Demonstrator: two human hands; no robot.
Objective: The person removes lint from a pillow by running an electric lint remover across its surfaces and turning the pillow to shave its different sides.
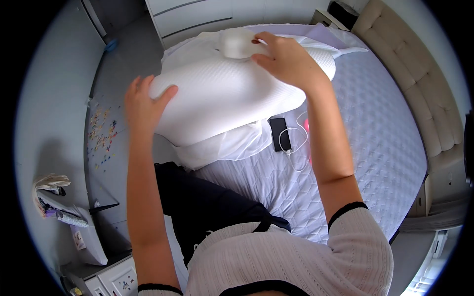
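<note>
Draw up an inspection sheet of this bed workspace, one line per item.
Surface: bed cover, pale and quilted, wrinkled at the near side.
Job's things: white textured pillow, with thin white fabric bunched under its near edge.
Clutter: black phone on the cover; pink item, mostly hidden; small coloured pieces scattered on the floor.
Hands: left hand at the pillow's left end; right hand over its far side; firmness of either grip unclear.
Cables: white cable looped across the phone; whether plugged in, unclear.
Surroundings: padded headboard on the right; white drawers beyond the bed.
</note>
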